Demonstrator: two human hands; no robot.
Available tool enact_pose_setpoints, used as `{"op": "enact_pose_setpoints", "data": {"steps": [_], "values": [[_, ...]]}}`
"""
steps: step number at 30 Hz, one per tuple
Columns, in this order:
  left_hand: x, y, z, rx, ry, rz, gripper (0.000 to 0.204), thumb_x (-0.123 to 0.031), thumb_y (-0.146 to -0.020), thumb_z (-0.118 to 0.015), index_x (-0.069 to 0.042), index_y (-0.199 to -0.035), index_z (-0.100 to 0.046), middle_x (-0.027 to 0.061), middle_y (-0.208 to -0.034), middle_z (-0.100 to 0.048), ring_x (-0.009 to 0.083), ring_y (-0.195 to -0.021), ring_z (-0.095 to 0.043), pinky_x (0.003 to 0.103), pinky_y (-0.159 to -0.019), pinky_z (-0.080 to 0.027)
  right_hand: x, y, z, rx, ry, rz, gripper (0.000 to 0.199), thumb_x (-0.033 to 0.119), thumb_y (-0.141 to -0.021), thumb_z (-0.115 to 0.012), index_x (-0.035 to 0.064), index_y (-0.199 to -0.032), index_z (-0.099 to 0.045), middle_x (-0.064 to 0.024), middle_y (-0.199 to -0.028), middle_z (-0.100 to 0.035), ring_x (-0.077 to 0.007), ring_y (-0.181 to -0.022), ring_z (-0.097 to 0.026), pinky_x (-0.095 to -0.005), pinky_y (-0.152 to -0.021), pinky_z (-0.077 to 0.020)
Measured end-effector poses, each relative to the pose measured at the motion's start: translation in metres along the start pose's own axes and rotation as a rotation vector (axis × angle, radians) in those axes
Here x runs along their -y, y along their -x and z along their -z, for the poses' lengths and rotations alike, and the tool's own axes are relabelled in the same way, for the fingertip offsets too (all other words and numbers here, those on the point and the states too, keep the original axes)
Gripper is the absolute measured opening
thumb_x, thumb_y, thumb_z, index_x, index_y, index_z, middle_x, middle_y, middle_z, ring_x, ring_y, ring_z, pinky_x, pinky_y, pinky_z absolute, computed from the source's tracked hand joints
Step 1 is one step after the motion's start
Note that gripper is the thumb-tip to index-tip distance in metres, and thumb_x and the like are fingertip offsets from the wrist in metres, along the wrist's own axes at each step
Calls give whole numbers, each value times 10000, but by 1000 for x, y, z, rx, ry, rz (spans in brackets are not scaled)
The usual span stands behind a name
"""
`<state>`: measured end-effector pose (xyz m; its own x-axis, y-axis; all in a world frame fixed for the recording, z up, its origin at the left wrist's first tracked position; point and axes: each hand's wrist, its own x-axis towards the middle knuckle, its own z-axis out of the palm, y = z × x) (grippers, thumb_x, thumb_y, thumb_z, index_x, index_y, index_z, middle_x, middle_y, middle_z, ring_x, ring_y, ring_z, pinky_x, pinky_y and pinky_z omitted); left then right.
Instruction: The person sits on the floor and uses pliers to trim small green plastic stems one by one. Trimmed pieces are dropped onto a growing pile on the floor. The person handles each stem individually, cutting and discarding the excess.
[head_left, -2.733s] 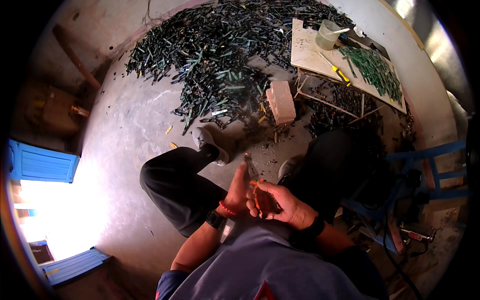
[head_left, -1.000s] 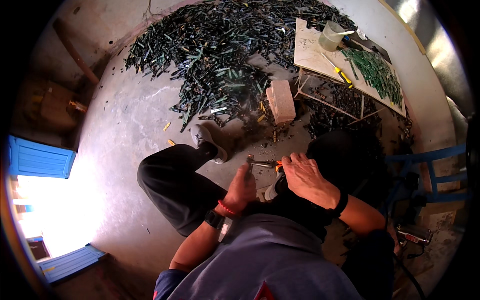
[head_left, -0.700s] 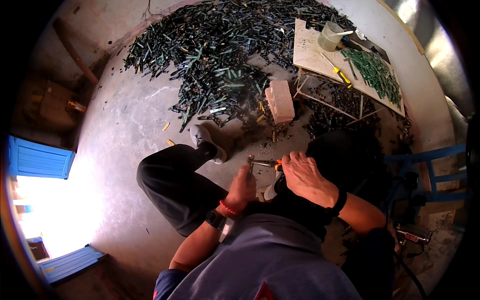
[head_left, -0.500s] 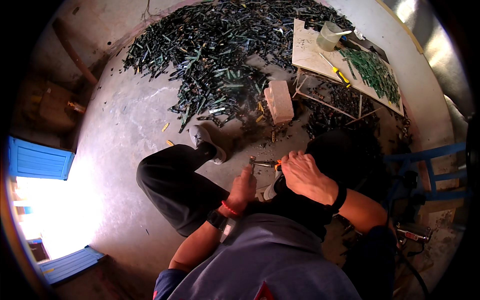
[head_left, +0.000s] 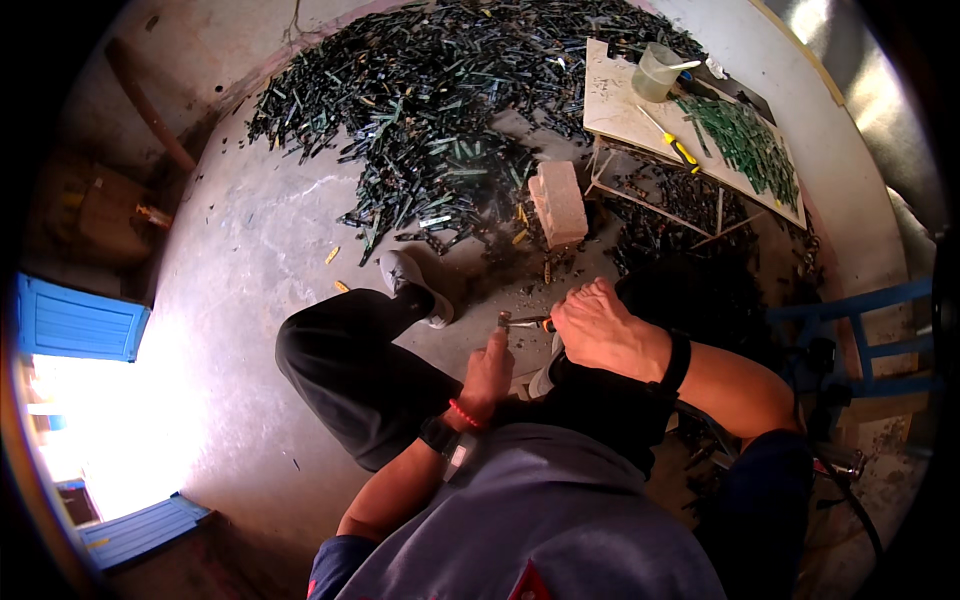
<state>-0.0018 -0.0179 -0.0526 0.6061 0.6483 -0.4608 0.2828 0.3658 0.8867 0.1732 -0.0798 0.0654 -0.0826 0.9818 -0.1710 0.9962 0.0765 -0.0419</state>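
Note:
I sit over a concrete floor with my knees apart. My right hand (head_left: 600,330) is closed around the handles of a small pair of pliers (head_left: 522,322), whose metal jaws point left. My left hand (head_left: 490,368) is just below the jaws, fingers pinched on a small piece that is too tiny to make out. A pale brick (head_left: 558,203) stands on the floor a little beyond my hands. Behind it spreads a big heap of dark green and black small parts (head_left: 440,110).
A low board table (head_left: 625,115) at the upper right carries a plastic cup (head_left: 658,72), a yellow-handled tool (head_left: 678,148) and a pile of green parts (head_left: 745,145). A blue stool frame (head_left: 865,335) stands at right. My grey shoe (head_left: 415,285) rests ahead. Blue shutters (head_left: 75,322) are at left.
My hands moved from close to my lap forward and up over the floor. The right hand now reaches across with the pliers; since a second ago they have barely shifted.

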Motion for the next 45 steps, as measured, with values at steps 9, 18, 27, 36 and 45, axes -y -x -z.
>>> {"op": "enact_pose_setpoints", "data": {"steps": [9, 18, 27, 36, 45], "values": [[3, -2, -3, -45, -140, -66, 600, -562, -895, -363, -95, -519, -393, -5, -450, -330, 122, -373, -276, 279, -388, -237, -11, -2, -12, 196, -362, -214, 159, 92, -699, -522, -44, -747, -589, -241, -736, -604, -410, -760, -598, -467, -690, -481], [13, -6, 7, 65, -117, -45, 316, -313, -918, -449, -38, -769, -494, 15, -481, -381, 127, -383, -344, 301, -385, -287, -17, 0, -5, 239, -357, -217, 190, 135, -696, -547, -46, -722, -600, -234, -684, -600, -398, -698, -603, -449, -640, -486], [10, -2, 6, 89, -113, -32, 260, -291, -904, -463, -53, -800, -482, 15, -477, -376, 132, -371, -337, 286, -369, -265, -16, -4, -2, 456, -508, -319, 194, 142, -715, -518, -30, -699, -607, -232, -674, -595, -393, -685, -599, -444, -614, -467], [10, -4, 2, 167, 87, 18, 575, -577, -888, -379, -150, -512, -301, -36, -432, -241, 100, -359, -218, 255, -371, -173, -15, 7, 0, 376, -399, -329, 214, 170, -742, -529, -11, -803, -626, -211, -762, -622, -378, -758, -605, -459, -676, -461], [8, -4, 2, 177, 142, 61, 587, -601, -875, -393, -160, -501, -286, -44, -428, -237, 93, -357, -206, 251, -369, -166, -15, 12, -2, 276, -318, -267, 196, 134, -735, -533, 4, -830, -645, -204, -745, -627, -367, -749, -615, -442, -677, -469]]}}
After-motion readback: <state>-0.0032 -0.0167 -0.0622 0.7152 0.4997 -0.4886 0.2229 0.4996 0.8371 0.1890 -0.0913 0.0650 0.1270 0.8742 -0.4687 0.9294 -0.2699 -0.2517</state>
